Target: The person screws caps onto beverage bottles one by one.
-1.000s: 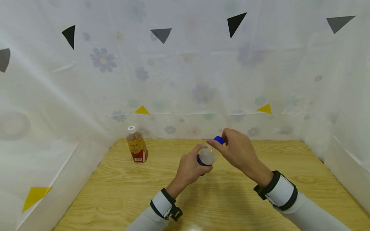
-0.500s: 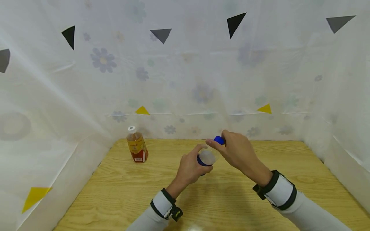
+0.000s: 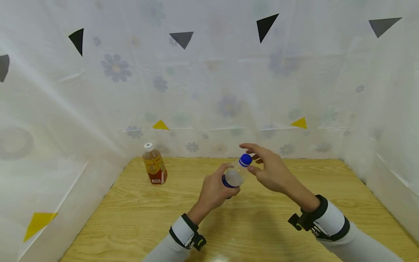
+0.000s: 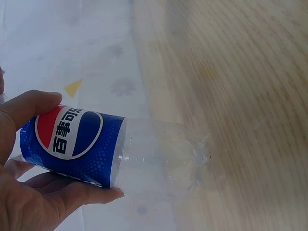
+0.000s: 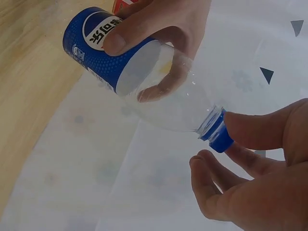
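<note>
A clear plastic Pepsi bottle point(image 3: 234, 177) with a blue label point(image 4: 82, 144) is held tilted above the table. My left hand point(image 3: 214, 187) grips it around the label and shoulder. The blue cap point(image 3: 245, 160) sits on the bottle's neck. Around the cap, my right hand point(image 3: 271, 167) has its fingers spread and loosely bent. In the right wrist view the thumb point(image 5: 255, 130) lies against or just beside the cap, and I cannot tell whether it touches. The other fingers point(image 5: 211, 183) stand apart from the cap. No liquid is visible in the bottle's clear parts.
A bottle of amber drink point(image 3: 155, 165) with a white cap stands upright at the table's back left. The wooden table point(image 3: 137, 218) is bordered by pale flowered sheeting point(image 3: 209, 91) at the back and both sides.
The right thumb and fingers have loosened from the cap and spread, and the right wrist has turned, leaving more of the cap showing. The left hand and bottle have barely moved.
</note>
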Action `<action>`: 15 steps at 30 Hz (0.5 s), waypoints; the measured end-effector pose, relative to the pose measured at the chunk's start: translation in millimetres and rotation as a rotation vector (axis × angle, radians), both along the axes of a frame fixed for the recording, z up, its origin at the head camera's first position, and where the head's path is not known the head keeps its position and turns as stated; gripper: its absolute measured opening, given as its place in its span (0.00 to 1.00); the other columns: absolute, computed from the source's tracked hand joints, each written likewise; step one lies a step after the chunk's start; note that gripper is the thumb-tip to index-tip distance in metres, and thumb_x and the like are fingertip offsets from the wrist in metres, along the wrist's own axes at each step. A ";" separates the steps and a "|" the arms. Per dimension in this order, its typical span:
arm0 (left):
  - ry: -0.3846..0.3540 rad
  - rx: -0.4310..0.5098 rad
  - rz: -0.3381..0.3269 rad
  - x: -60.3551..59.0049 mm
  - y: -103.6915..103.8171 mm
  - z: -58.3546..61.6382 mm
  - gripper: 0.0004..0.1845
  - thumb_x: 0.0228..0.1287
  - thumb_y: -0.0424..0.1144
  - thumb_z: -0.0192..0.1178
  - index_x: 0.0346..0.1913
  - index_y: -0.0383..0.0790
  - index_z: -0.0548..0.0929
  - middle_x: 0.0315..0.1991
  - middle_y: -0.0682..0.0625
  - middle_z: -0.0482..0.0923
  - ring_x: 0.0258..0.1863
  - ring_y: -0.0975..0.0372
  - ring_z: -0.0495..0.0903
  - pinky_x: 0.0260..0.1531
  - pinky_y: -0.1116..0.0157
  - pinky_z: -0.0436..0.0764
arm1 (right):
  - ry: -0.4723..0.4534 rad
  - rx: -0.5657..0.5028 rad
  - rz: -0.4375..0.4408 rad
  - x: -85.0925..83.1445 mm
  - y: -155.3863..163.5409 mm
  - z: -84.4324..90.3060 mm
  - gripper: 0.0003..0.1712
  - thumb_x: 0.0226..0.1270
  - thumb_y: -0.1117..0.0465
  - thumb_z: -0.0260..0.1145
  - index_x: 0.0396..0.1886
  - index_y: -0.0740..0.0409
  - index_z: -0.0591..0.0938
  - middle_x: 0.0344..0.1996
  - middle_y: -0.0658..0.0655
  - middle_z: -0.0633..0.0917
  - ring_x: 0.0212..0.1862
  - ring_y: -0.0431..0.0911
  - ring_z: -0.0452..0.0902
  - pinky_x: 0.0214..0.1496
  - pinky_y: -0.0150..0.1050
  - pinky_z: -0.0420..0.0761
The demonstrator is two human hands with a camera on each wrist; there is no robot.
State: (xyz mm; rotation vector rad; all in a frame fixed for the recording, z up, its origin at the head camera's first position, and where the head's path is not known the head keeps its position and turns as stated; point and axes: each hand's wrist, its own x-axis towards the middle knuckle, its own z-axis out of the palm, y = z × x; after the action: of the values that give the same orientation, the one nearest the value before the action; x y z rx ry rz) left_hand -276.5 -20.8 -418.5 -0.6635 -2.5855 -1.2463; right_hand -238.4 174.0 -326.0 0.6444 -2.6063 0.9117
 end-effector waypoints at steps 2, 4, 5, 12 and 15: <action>0.000 -0.001 0.002 -0.2 -0.1 -0.3 0.36 0.53 0.43 0.77 0.66 0.50 0.76 0.47 0.41 0.87 0.41 0.51 0.89 0.35 0.58 0.86 | 0.004 -0.005 0.004 1.6 -1.1 -0.2 0.30 0.69 0.73 0.62 0.70 0.54 0.75 0.60 0.64 0.82 0.56 0.62 0.81 0.53 0.56 0.83; 0.001 -0.002 0.001 0.0 -0.2 -0.4 0.36 0.53 0.43 0.77 0.66 0.50 0.76 0.47 0.42 0.87 0.40 0.51 0.89 0.34 0.59 0.85 | 0.016 -0.005 -0.004 3.1 -2.7 -1.0 0.26 0.70 0.74 0.61 0.66 0.55 0.78 0.59 0.63 0.83 0.55 0.61 0.82 0.49 0.54 0.85; 0.000 -0.003 0.002 0.1 -0.3 -0.4 0.36 0.53 0.44 0.77 0.67 0.50 0.76 0.47 0.42 0.87 0.40 0.52 0.89 0.34 0.59 0.85 | 0.023 -0.008 -0.009 3.3 -3.5 -1.7 0.25 0.71 0.74 0.60 0.65 0.56 0.79 0.59 0.63 0.83 0.54 0.61 0.83 0.47 0.52 0.85; -0.005 0.000 0.007 1.4 -0.2 0.5 0.36 0.54 0.44 0.77 0.67 0.52 0.76 0.46 0.43 0.87 0.39 0.52 0.88 0.33 0.61 0.84 | 0.060 -0.024 -0.039 2.2 -6.2 -4.5 0.21 0.70 0.73 0.62 0.61 0.59 0.81 0.53 0.62 0.85 0.50 0.57 0.84 0.48 0.53 0.85; -0.003 0.001 0.008 1.6 -0.4 0.7 0.36 0.53 0.44 0.77 0.67 0.51 0.76 0.46 0.44 0.87 0.39 0.53 0.88 0.32 0.62 0.84 | 0.052 -0.032 -0.060 1.7 -6.4 -4.8 0.18 0.71 0.69 0.64 0.59 0.61 0.82 0.49 0.61 0.86 0.48 0.55 0.83 0.49 0.54 0.84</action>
State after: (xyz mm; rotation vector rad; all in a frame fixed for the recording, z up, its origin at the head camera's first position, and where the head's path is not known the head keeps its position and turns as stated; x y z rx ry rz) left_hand -274.8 -21.1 -417.7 -0.6516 -2.5878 -1.2468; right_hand -236.7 167.6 -330.8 0.5716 -2.5453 0.9039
